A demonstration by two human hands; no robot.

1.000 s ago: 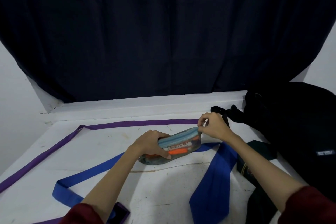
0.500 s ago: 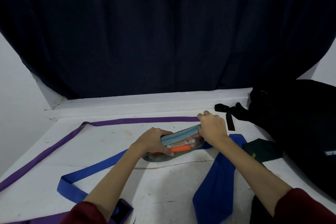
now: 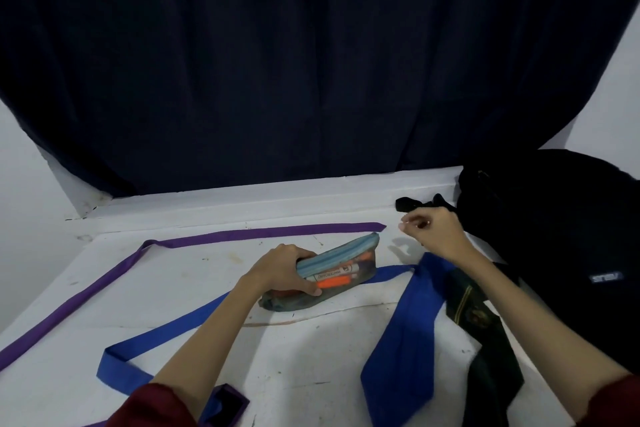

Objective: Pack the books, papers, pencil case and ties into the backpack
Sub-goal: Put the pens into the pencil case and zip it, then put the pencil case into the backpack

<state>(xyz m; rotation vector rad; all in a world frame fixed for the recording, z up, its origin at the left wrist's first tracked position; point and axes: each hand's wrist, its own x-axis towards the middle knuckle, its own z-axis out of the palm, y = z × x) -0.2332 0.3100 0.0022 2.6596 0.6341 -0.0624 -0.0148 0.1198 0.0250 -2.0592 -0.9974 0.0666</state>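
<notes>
A see-through pencil case [image 3: 341, 267] with a light blue zip and orange markers inside stands on the white table. My left hand [image 3: 284, 269] grips its left end. My right hand [image 3: 433, 230] hovers to the right of the case, fingers loosely curled, holding nothing. A blue tie [image 3: 405, 333] lies under and in front of the case. A purple tie [image 3: 194, 241] runs along the back left. A dark green tie [image 3: 485, 333] lies at the right. The black backpack [image 3: 561, 253] sits at the far right.
A dark curtain [image 3: 311, 62] hangs behind the table [image 3: 294, 350]. A black backpack strap [image 3: 415, 203] lies by my right hand. A raised white ledge [image 3: 242, 201] runs along the table's back edge. A purple tie end [image 3: 225, 406] lies near the front edge.
My right hand has let go of the case's right end and moved right, towards the backpack. My left hand keeps its grip on the case.
</notes>
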